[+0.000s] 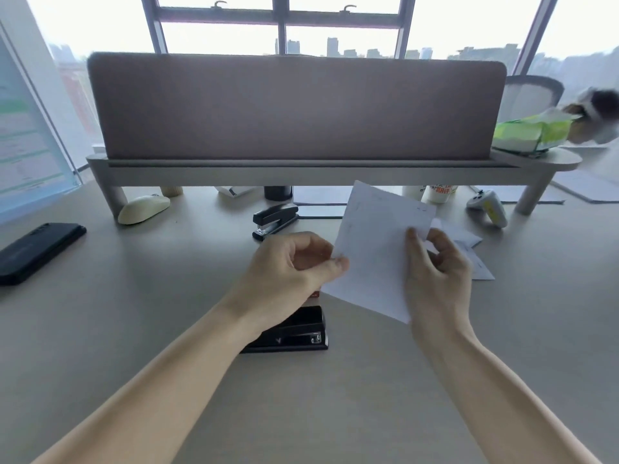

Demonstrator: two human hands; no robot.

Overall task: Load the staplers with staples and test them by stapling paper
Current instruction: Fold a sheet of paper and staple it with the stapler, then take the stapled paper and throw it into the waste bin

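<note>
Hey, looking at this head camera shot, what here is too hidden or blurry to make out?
- Near stapler: front hidden by left hand; whether it's loaded is unclear.
- Paper: marks too faint to read as staples.
- Far stapler: too small to see staples.
- Object at right edge: blurred, cut off.

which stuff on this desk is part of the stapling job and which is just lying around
For the job: paper sheet, held by left hand and right hand; near stapler; far stapler; paper scraps.

Lying about: phone, mouse, tissue pack, controller.
</note>
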